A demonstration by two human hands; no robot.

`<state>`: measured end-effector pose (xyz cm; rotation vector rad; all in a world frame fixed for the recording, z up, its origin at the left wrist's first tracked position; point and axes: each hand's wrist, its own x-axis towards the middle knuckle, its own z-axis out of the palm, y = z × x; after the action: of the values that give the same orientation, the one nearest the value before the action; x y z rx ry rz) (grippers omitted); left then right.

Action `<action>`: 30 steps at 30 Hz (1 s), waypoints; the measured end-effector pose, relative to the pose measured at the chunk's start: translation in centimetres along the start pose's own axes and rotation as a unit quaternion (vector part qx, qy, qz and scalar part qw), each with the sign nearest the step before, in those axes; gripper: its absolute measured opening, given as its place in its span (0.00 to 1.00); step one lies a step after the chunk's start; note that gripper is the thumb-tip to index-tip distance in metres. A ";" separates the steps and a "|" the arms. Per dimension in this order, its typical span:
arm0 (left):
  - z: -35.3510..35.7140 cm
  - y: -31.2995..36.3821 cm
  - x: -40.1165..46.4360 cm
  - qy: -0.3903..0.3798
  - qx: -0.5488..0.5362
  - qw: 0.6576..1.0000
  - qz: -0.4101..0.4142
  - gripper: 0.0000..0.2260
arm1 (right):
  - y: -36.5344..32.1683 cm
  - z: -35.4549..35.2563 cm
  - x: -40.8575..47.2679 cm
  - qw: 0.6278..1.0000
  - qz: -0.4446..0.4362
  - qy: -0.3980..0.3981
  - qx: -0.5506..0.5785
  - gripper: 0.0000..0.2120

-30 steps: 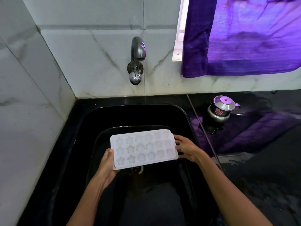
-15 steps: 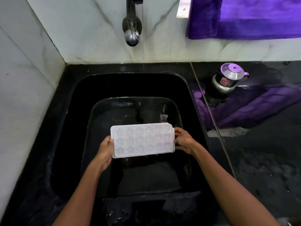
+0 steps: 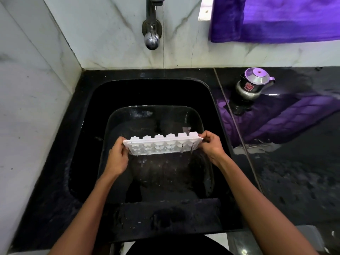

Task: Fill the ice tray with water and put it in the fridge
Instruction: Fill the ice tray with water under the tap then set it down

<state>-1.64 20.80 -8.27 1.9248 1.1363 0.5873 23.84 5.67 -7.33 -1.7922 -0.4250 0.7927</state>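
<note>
A white ice tray [image 3: 161, 145] with moulded star and flower cells is held over the black sink [image 3: 88, 126]. It is tipped up on its long edge, so the bumpy undersides of the cells face up and towards me, and water runs off its lower edge. My left hand [image 3: 117, 156] grips the tray's left end. At the right end, my right hand [image 3: 211, 144] pinches the rim. A metal tap [image 3: 151, 36] juts from the marble wall above the sink, with no stream visible from it.
A small steel pot with a lid [image 3: 253, 85] stands on the wet black counter [image 3: 294, 172] right of the sink. A purple curtain [image 3: 276, 17] hangs at the upper right. White marble walls close off the left and back.
The tray went from lying flat, cells up, to standing tilted on its edge, spilling water. Both hands kept their hold and turned with it. The view dropped towards the sink.
</note>
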 end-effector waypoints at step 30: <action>-8.3 10.3 -2.8 0.276 -0.077 0.923 0.257 0.05 | -10.8 -1.4 -7.5 0.929 -0.333 0.161 0.030 0.15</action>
<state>-3.80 18.97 4.95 1.9736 0.8526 1.5366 20.40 3.83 5.35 -1.5314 -0.7241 0.0333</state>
